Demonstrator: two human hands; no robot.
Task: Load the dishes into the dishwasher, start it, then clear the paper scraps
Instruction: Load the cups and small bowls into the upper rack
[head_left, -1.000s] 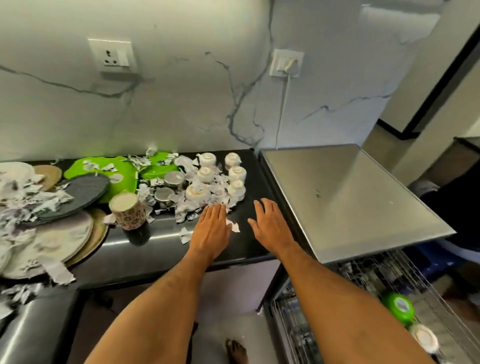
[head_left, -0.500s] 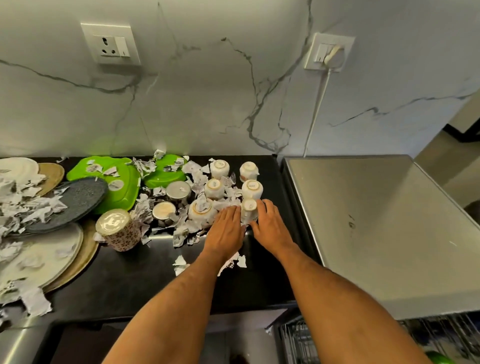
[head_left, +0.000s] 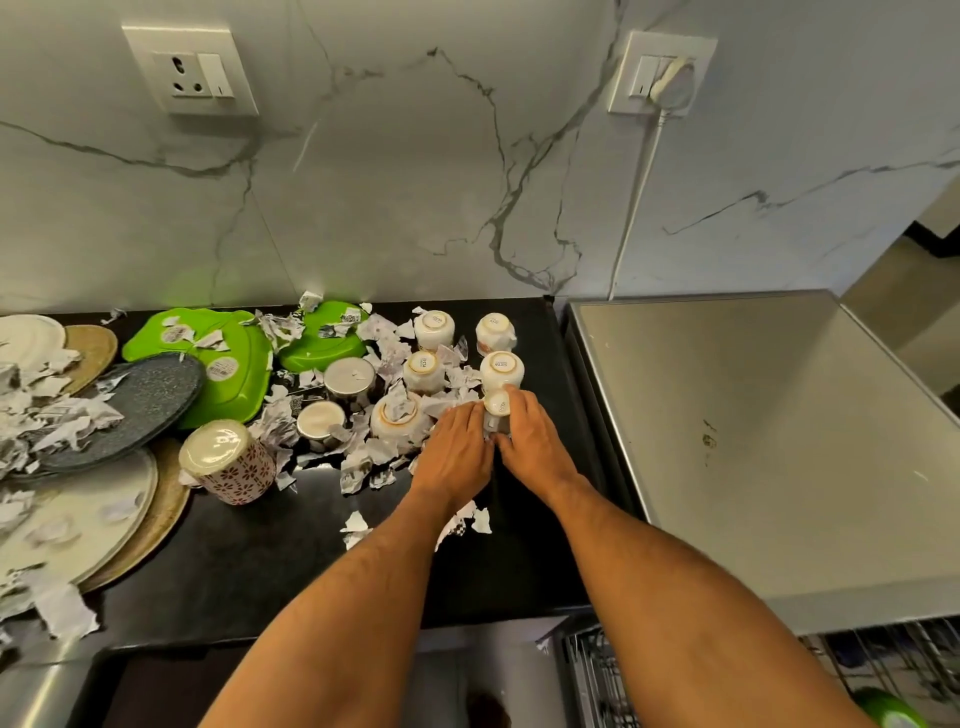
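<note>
You are standing at a black surface (head_left: 234, 571) with the dishwasher (head_left: 779, 441) just beside it on your right, its rack (head_left: 597, 675) showing at the bottom edge.

Plates (head_left: 78, 514) are lying stacked and overlapping at the far left. Judged stiff, heavier and breakable, with scraps on top; take each by its rim.

The green trays (head_left: 228, 358) are sitting behind them, upside down. Probably light plastic and forgiving.

A patterned mug (head_left: 228, 462) is standing upside down near the plates. Judged ceramic; grip round the wall.

Small white cups (head_left: 501, 369) are standing upside down in a cluster near the dishwasher. They look like glazed ceramic: light, rigid, smooth and chippable if knocked together.

Your left hand (head_left: 457, 457) and right hand (head_left: 530, 441) are meeting at the nearest cup (head_left: 497, 408). The right hand's fingers are curling round its side; the left hand's fingers are pressing against the other side, fairly straight. Hold it by the wall, not the foot.

Paper scraps (head_left: 363, 467) are lying loose among the cups and plates. Very light and limp; they are likely to cling or scatter as dishes lift.
</note>
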